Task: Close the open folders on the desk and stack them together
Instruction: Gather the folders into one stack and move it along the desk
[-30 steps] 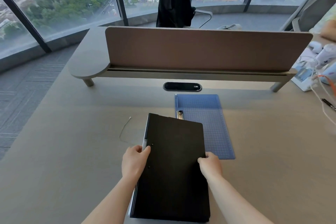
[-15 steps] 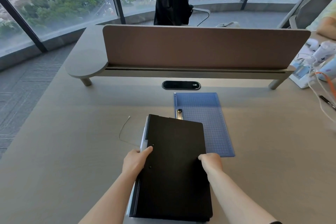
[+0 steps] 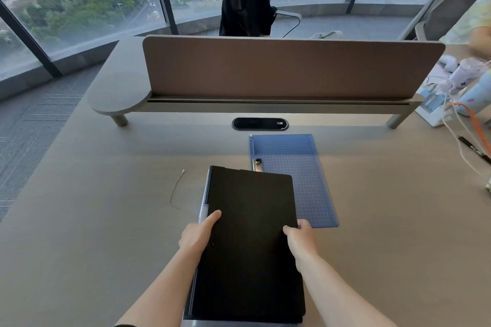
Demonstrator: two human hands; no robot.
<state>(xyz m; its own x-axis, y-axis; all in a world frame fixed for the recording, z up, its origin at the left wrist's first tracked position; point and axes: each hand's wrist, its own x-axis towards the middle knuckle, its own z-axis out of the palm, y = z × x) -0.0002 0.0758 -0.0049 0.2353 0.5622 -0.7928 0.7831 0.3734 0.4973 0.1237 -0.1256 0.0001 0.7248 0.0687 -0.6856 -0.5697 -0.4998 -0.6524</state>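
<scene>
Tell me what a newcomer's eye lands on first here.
First, the black folder lying closed at the desk's near middle, the left hand and right hand gripping its two long edges. Next, the blue folder flat behind it to the right, partly covered.

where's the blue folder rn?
Head view: blue folder lies flat on the desk, centre-right, just below the cable port; the black folder covers its near-left corner.
</scene>
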